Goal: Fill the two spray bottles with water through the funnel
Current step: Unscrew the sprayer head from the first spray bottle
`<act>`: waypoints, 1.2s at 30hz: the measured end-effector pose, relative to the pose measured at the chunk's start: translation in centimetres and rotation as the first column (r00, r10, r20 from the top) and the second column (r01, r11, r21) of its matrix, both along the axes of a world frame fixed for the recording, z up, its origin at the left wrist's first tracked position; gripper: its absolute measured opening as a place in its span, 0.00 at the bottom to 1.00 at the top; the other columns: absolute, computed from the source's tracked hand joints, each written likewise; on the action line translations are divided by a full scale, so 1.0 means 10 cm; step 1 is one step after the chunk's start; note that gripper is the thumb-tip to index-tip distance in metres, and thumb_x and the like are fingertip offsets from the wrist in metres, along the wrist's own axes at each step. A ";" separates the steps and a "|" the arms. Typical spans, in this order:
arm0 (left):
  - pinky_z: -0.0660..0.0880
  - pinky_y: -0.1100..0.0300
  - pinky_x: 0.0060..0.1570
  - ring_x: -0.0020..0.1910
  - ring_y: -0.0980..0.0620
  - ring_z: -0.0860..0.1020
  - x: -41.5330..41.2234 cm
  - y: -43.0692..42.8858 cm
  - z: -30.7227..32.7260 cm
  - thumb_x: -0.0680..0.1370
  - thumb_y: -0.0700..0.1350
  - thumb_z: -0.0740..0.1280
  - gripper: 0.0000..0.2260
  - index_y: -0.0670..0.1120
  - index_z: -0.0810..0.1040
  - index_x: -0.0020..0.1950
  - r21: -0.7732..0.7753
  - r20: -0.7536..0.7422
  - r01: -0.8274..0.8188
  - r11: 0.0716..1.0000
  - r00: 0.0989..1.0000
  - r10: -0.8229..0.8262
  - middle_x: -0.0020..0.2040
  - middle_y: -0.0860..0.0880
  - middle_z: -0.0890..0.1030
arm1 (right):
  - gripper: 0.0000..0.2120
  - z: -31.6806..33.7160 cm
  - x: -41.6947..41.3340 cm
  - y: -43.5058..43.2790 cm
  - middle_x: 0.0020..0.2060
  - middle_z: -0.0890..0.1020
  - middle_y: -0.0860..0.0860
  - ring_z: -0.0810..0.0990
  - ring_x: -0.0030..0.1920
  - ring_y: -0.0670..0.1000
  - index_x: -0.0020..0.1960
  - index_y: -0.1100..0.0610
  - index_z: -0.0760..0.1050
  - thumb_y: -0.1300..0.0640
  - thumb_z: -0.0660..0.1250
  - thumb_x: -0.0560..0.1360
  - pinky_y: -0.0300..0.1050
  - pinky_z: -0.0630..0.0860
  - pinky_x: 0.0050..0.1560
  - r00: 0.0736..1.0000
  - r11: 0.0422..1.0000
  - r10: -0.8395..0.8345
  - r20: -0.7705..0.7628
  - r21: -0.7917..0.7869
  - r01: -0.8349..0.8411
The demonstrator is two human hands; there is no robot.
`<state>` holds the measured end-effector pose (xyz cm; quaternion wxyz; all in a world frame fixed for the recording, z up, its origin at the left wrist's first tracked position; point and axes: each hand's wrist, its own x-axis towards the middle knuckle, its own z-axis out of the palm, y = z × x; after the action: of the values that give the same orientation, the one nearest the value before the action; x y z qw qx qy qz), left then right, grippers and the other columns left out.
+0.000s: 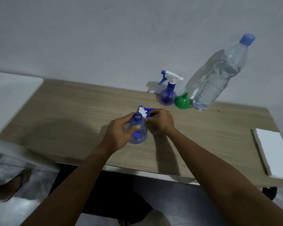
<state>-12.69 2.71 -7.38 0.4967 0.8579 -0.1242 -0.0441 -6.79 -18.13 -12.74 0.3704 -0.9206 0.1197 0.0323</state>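
Observation:
My left hand (119, 132) grips a small blue see-through spray bottle (140, 128) that stands on the wooden table (72, 115), its neck open with no top on it. My right hand (160, 121) holds its blue and white trigger head (145, 110) just right of the open neck, low over the table. A second blue spray bottle (167, 93), with its trigger head on, stands at the back by the wall. Beside it lies a green funnel (182, 101), mouth down. A large clear water bottle (217, 79) with a blue cap stands to the funnel's right.
A white slab (276, 152) lies on the table's right end. A white surface (10, 95) adjoins the table on the left. The wall runs close behind the bottles. A foot in a sandal (15, 181) is on the floor at lower left.

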 end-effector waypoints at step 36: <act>0.78 0.53 0.62 0.54 0.56 0.83 0.44 -0.04 0.21 0.67 0.38 0.80 0.22 0.44 0.84 0.60 -0.055 -0.245 0.105 0.993 0.963 -0.116 0.53 0.50 0.87 | 0.09 0.13 -0.03 -0.68 0.47 0.83 0.51 0.82 0.54 0.56 0.54 0.53 0.81 0.51 0.72 0.76 0.53 0.78 0.59 0.732 0.738 -0.662 0.161 0.311 0.599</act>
<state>-8.31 2.27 -5.28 0.5228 0.8269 -0.1096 -0.1760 -7.09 -24.97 -11.44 0.4787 -0.7686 0.3723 -0.2035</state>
